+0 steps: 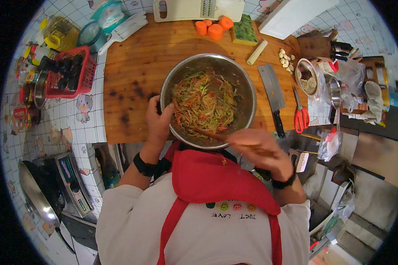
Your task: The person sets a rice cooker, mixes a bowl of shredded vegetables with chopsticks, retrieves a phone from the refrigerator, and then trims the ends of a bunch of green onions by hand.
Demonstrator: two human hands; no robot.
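Observation:
A stainless steel mixing bowl (248, 99) stands at the front edge of the wooden board, tilted or level I cannot tell. Shredded vegetables (204, 102), pale green with orange carrot strands, fill its bottom. My left hand (159, 116) grips the bowl's left rim, thumb over the edge. At the lower right rim, my right hand (257, 144) is blurred and closed around wooden chopsticks (209, 133). Their far ends reach into the shreds along the near wall of the bowl.
Right of the bowl lie a cleaver (272, 87), red-handled scissors (301, 116) and garlic cloves (285, 59). Carrot pieces (215, 31), a sponge (244, 30) and a grater (199, 10) sit behind it on the wooden board (132, 66). A red basket (71, 71) stands at left.

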